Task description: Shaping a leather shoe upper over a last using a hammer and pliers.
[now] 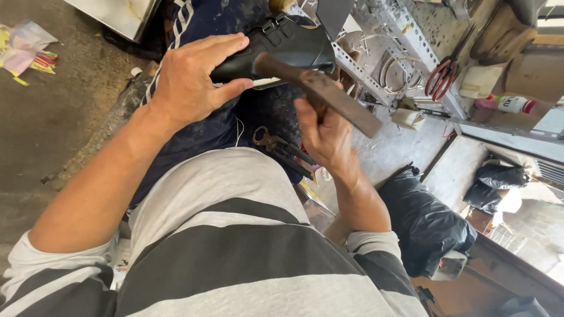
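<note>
- Nearest the camera is the person's grey shirt [235, 246] with dark stripes, filling the lower part of the view, with both forearms reaching away from it.
- Left hand [191, 79] lies flat on a black leather shoe [288, 50], fingers spread over its upper and the thumb tucked beneath the edge; the grip is a loose, open-handed press rather than a fist.
- That shoe rests on the person's lap, over dark blue trousers [194, 23] with white side stripes, and its buckled strap shows at the far end.
- Right hand [326, 138] is closed round the lower part of a rusty brown hammer-like tool [320, 88], fingers wrapped firmly about it.
- This tool runs aslant from the shoe's sole edge, where its rounded end touches just beside the left thumb, down to a broad flat end past the right hand.
- Dark pincers [282, 147] lie on the lap just beside the right hand, jaws towards the left.
- Beyond the shoe stands a cluttered bench [423, 41] of pale perforated metal, strewn with scraps and a coil of white cord [396, 67].
- Red-handled scissors [443, 73] lie on the bench, and further right a white bottle [511, 104] with red ends lies on its side.
- Black plastic bags [423, 217] sit on the floor to the right, below the bench.
- Coloured paper scraps [26, 50] lie on the grey floor at the far left.
</note>
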